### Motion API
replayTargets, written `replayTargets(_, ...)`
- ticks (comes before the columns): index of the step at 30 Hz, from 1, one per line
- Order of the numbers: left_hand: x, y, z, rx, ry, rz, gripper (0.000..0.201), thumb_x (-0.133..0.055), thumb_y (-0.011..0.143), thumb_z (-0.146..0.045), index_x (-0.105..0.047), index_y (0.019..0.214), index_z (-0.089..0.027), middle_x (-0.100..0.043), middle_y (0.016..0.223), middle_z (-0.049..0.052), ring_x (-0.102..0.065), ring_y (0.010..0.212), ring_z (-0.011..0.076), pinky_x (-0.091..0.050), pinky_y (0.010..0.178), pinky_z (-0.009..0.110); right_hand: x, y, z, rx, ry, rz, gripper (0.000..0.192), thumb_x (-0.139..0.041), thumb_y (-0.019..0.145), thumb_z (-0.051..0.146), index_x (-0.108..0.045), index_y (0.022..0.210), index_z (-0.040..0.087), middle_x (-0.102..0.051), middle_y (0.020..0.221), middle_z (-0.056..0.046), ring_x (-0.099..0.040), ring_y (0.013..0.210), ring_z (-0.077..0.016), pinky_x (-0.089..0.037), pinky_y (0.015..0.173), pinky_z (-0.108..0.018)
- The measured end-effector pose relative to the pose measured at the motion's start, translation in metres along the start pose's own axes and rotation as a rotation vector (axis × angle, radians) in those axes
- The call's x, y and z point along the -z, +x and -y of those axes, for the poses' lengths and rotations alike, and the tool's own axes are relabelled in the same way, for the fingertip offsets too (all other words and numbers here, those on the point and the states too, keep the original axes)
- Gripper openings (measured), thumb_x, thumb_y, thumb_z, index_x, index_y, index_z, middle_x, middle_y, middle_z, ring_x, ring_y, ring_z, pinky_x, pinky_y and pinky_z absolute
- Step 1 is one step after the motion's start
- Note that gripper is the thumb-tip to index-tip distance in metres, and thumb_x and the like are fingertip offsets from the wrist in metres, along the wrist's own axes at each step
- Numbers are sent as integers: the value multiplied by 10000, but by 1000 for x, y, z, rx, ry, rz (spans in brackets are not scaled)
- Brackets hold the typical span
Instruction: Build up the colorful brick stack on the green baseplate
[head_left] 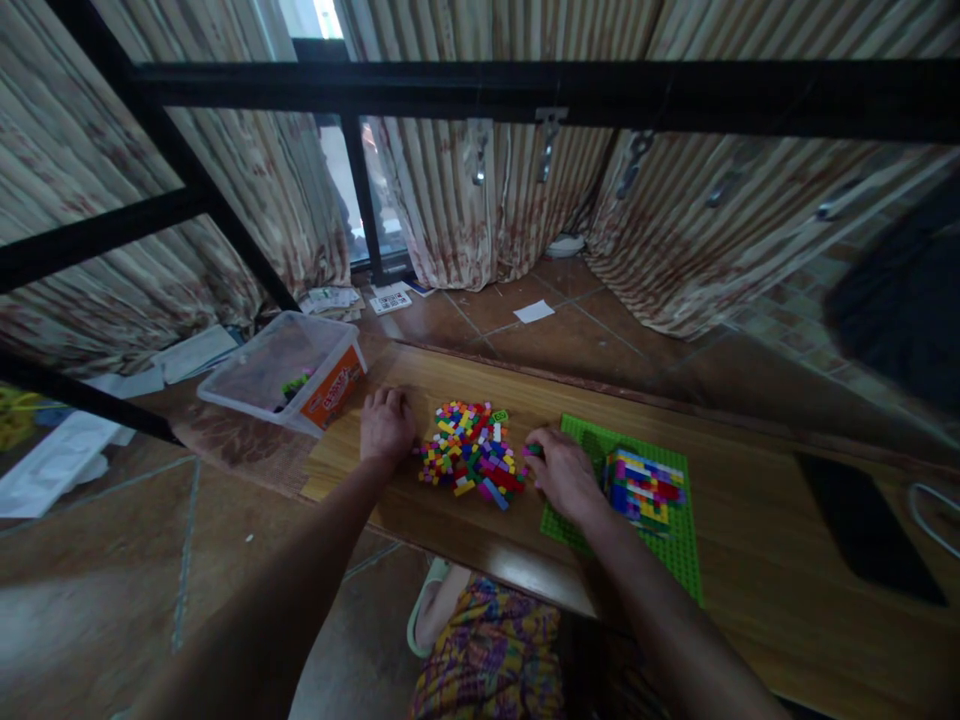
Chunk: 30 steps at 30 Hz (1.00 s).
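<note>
While the left hand point(386, 425) lies knuckles-up on the wooden tabletop point(750, 520), just beside the left edge of a loose heap of small coloured bricks point(472, 460), the right hand point(564, 475) sits at the heap's right edge with its fingertips closed around what looks like a single small brick, pinkish or green; it is too small to be sure of the colour. Fingers of the left hand are curled and relaxed, clamped on nothing that shows. Both hands are apart, with the heap between them.

Just to the right of the right hand lies a green baseplate point(675, 545), and on it stands a blocky multicoloured build point(643, 488), several layers high. A lone green brick point(500, 416) rests at the far edge of the heap. Off to the left, partly over the table's end, sits a clear plastic tub point(289, 370) with an orange label and a few pieces inside. A dark flat phone-like slab point(862, 525) lies well to the right.

Judging from this, the step in hand is picking a piece out of the heap. Any further handling of it would call for a firm pinch and a square line-up over the studs, since such small pieces slip and tilt easily
</note>
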<state>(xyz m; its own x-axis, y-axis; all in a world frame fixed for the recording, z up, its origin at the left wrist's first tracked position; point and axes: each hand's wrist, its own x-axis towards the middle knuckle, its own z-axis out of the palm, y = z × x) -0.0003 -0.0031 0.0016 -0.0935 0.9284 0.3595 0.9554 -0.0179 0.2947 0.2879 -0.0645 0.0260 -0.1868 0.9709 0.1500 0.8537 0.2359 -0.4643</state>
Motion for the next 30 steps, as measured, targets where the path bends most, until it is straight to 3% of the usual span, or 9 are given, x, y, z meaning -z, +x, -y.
replayTargets(7, 1, 2, 1, 53, -97, -7, 252, -430, 855, -240, -636, 978, -163, -629, 1047, 147, -544, 1046, 287, -437, 938, 440, 9, -13, 19, -112, 473, -61, 140, -558, 841, 313, -635, 763, 226, -660, 764, -10, -615, 721, -170, -456, 675, -275)
replayTargets(10, 17, -3, 0, 148, -264, -121, 279, -434, 874, -304, -616, 1041, -175, -632, 1088, 129, -564, 1064, 256, -450, 953, 419, 11, -37, 30, -237, 689, -115, 179, -620, 807, 397, -679, 805, 227, -695, 779, -15, -633, 735, -187, -481, 689, -292)
replayTargets(13, 46, -33, -13, 251, -492, -217, 340, -447, 886, -401, -588, 1113, -191, -633, 1129, 106, -586, 1060, 229, -462, 956, 392, 10, -72, 39, -378, 857, -143, 230, -671, 768, 433, -716, 869, 231, -727, 862, -36, -652, 779, -200, -506, 733, -317)
replayTargets(14, 55, -50, -21, 253, -598, -171, 353, -468, 881, -425, -586, 1129, -203, -640, 1120, 97, -599, 1042, 225, -471, 944, 382, 10, -83, 41, -428, 920, -147, 243, -695, 744, 443, -721, 855, 229, -726, 837, -38, -652, 765, -199, -512, 723, -317)
replayTargets(17, 76, -116, -56, 261, -908, 226, 320, -577, 833, -460, -625, 1085, -269, -667, 1067, 63, -615, 1012, 227, -486, 908, 359, 7, -112, 51, -581, 1101, -89, 296, -745, 681, 485, -727, 810, 219, -699, 694, -29, -631, 639, -183, -515, 611, -301)
replayTargets(19, 82, -159, -82, 340, -1100, 434, 299, -634, 798, -458, -639, 1030, -269, -674, 994, 62, -625, 934, 221, -506, 816, 336, 5, -125, 61, -653, 1191, -43, 337, -784, 627, 501, -725, 778, 205, -686, 649, -28, -619, 591, -175, -513, 570, -293)
replayTargets(21, 84, -189, -105, 450, -1276, 554, 284, -643, 797, -458, -637, 943, -214, -661, 886, 51, -615, 841, 193, -499, 761, 316, 3, -133, 71, -678, 1253, -5, 372, -818, 572, 508, -721, 740, 190, -675, 618, -26, -604, 559, -162, -509, 559, -285)
replayTargets(25, 89, -203, -127, 573, -1488, 662, 321, -705, 750, -455, -598, 815, -159, -620, 732, 9, -563, 694, 124, -453, 667, 246, 6, -138, 84, -663, 1320, 84, 397, -840, 530, 516, -721, 695, 175, -660, 595, -17, -574, 534, -135, -482, 552, -257)
replayTargets(30, 100, -192, -123, 537, -1492, 760, 341, -723, 739, -446, -561, 757, -146, -594, 640, -1, -512, 591, 92, -403, 596, 219, 16, -140, 83, -616, 1387, 159, 371, -831, 571, 498, -730, 714, 170, -661, 586, -17, -580, 557, -132, -472, 583, -251)
